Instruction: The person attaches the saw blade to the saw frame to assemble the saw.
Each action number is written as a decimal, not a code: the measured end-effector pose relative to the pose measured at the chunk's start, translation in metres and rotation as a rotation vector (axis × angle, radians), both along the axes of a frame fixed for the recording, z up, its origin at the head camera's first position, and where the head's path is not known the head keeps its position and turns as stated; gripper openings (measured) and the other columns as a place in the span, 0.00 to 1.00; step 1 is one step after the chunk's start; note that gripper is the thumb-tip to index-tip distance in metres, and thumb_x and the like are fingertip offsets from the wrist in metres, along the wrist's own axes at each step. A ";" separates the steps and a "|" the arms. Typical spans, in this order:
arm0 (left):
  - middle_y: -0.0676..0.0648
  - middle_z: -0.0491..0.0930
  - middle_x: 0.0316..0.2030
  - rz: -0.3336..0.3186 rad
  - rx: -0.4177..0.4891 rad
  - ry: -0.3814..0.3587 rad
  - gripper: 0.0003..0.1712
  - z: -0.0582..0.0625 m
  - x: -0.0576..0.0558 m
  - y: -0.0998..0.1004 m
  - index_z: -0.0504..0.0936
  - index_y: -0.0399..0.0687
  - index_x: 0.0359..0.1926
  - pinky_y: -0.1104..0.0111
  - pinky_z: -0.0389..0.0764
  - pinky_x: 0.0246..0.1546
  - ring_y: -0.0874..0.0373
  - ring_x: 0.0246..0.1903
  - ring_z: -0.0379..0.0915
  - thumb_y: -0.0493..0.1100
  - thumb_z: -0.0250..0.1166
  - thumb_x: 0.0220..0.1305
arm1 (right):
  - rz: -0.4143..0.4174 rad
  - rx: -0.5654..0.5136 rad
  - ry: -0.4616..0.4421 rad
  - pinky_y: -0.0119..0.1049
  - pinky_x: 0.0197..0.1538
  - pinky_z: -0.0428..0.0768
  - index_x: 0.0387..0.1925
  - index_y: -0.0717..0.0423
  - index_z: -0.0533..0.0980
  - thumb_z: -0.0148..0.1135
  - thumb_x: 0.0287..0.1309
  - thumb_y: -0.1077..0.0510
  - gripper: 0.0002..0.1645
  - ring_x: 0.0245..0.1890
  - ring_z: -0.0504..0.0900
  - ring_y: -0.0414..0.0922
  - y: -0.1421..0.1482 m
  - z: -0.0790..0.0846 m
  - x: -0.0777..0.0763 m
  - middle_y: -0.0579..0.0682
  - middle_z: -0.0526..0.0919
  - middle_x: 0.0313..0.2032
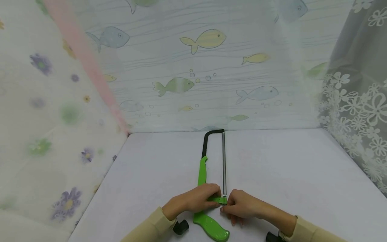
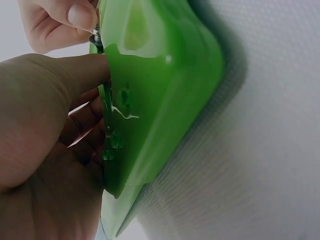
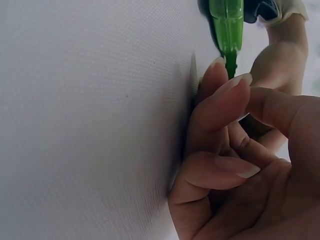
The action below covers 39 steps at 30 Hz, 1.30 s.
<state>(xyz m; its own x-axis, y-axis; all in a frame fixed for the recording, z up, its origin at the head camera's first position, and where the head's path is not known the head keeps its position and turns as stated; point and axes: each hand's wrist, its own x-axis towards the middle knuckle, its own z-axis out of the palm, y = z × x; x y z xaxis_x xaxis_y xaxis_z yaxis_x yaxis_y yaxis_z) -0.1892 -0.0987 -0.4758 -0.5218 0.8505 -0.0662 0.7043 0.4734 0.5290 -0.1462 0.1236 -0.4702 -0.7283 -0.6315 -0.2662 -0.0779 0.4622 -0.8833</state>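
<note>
A hacksaw with a bright green handle [image 1: 213, 228] lies on the white table, its black bow [image 1: 205, 143] pointing away from me. A long grey blade [image 1: 224, 161] runs along its right side. My left hand [image 1: 199, 199] grips the green frame near the blade's close end, thumb on one side and fingers on the other. Just right of it, the curled fingers of my right hand [image 1: 243, 204] pinch the end of a small threaded screw [image 2: 97, 35] that sticks out of the green frame. My right fingertips hide most of that screw.
The white tabletop [image 1: 278, 161] spreads around the saw and meets a fish-print curtain [image 1: 211, 84] at the back. Flowered cloth [image 1: 60, 151] hangs at the left, lace [image 1: 362, 101] at the right. Black wrist devices [image 1: 180, 227] sit by both sleeves.
</note>
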 end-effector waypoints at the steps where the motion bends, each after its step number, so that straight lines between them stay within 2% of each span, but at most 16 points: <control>1: 0.61 0.74 0.38 -0.001 0.001 0.001 0.06 0.000 0.000 0.000 0.76 0.53 0.43 0.78 0.72 0.42 0.70 0.38 0.68 0.44 0.66 0.73 | 0.000 0.006 0.006 0.27 0.15 0.67 0.16 0.59 0.81 0.64 0.67 0.53 0.23 0.08 0.70 0.36 0.001 0.001 0.000 0.47 0.80 0.13; 9: 0.61 0.75 0.38 -0.004 0.003 0.010 0.06 -0.001 -0.001 0.000 0.76 0.53 0.43 0.79 0.72 0.41 0.71 0.37 0.67 0.44 0.66 0.72 | 0.007 0.031 0.046 0.30 0.19 0.68 0.20 0.57 0.83 0.66 0.65 0.55 0.18 0.12 0.70 0.37 0.009 0.003 -0.002 0.47 0.81 0.16; 16: 0.61 0.75 0.38 0.000 -0.007 0.006 0.06 0.003 0.001 0.000 0.76 0.53 0.43 0.79 0.72 0.41 0.71 0.37 0.67 0.44 0.66 0.72 | 0.007 0.030 0.085 0.28 0.19 0.70 0.24 0.54 0.83 0.68 0.63 0.58 0.11 0.14 0.72 0.36 0.013 0.003 -0.004 0.44 0.80 0.19; 26: 0.61 0.74 0.38 0.005 -0.009 0.006 0.06 0.003 0.001 0.000 0.76 0.53 0.44 0.79 0.72 0.41 0.71 0.37 0.68 0.44 0.66 0.72 | 0.029 -0.002 0.052 0.28 0.19 0.69 0.24 0.55 0.83 0.70 0.60 0.60 0.09 0.13 0.70 0.35 0.009 0.003 -0.003 0.42 0.77 0.16; 29: 0.61 0.74 0.38 0.007 -0.012 0.006 0.06 0.002 0.001 0.000 0.76 0.53 0.44 0.79 0.72 0.41 0.71 0.37 0.67 0.44 0.66 0.73 | 0.025 0.005 0.049 0.29 0.19 0.69 0.23 0.55 0.83 0.71 0.59 0.58 0.10 0.14 0.70 0.35 0.008 0.002 -0.003 0.42 0.77 0.16; 35: 0.62 0.74 0.37 0.016 -0.014 -0.007 0.06 0.001 0.001 0.001 0.76 0.53 0.44 0.79 0.72 0.41 0.71 0.37 0.68 0.44 0.66 0.72 | 0.013 0.004 0.040 0.30 0.19 0.69 0.18 0.58 0.83 0.72 0.60 0.51 0.19 0.14 0.71 0.37 0.005 0.001 -0.003 0.44 0.77 0.14; 39: 0.62 0.75 0.38 0.018 -0.011 -0.013 0.06 0.003 0.002 0.001 0.76 0.53 0.44 0.79 0.72 0.42 0.71 0.37 0.68 0.44 0.66 0.72 | -0.009 0.003 0.027 0.30 0.18 0.69 0.17 0.61 0.82 0.72 0.61 0.50 0.23 0.12 0.72 0.38 0.003 0.001 -0.002 0.45 0.77 0.13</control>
<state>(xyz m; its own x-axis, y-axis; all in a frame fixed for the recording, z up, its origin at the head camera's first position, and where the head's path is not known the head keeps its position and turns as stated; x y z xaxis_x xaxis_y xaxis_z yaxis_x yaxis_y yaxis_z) -0.1875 -0.0980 -0.4733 -0.5361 0.8401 -0.0828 0.6887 0.4920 0.5326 -0.1484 0.1262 -0.4690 -0.7407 -0.6241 -0.2487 -0.0972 0.4659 -0.8795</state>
